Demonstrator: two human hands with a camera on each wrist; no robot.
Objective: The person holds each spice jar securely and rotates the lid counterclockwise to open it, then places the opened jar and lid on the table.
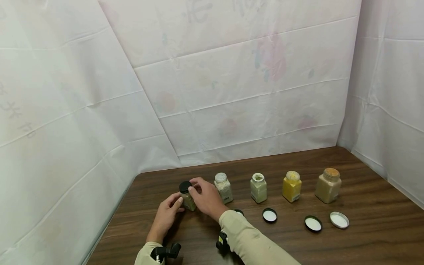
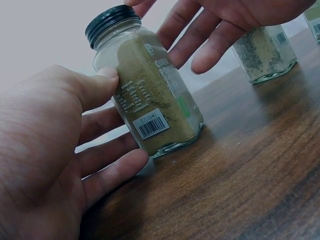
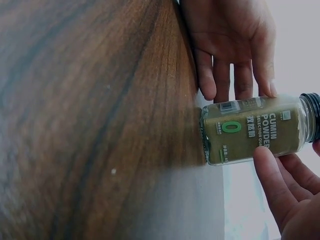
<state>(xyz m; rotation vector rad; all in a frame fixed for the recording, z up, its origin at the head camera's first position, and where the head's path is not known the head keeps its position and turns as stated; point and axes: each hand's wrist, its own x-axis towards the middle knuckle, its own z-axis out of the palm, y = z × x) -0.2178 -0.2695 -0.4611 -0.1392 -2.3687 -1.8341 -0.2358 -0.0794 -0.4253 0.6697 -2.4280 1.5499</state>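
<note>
A glass jar of cumin powder (image 3: 240,132) with a black lid (image 1: 185,187) stands upright at the left of the table. My left hand (image 1: 164,218) holds its body, the thumb on the near side and the fingers behind, as the left wrist view shows. From the right, my right hand (image 1: 208,198) grips the black lid between thumb and forefinger. Its other fingers (image 2: 205,55) spread out beside the jar. Close behind the right hand is a jar of pale seasoning with dark flecks (image 2: 265,52), its perforated white top showing in the head view.
Further right stand a pale green jar (image 1: 258,189), a yellow jar (image 1: 292,187) and a tan jar (image 1: 328,187), all without outer lids. Before them lie upturned lids (image 1: 269,215), one partly behind the right sleeve (image 1: 255,239). White sheeting (image 1: 248,92) encloses the wooden table (image 1: 285,243).
</note>
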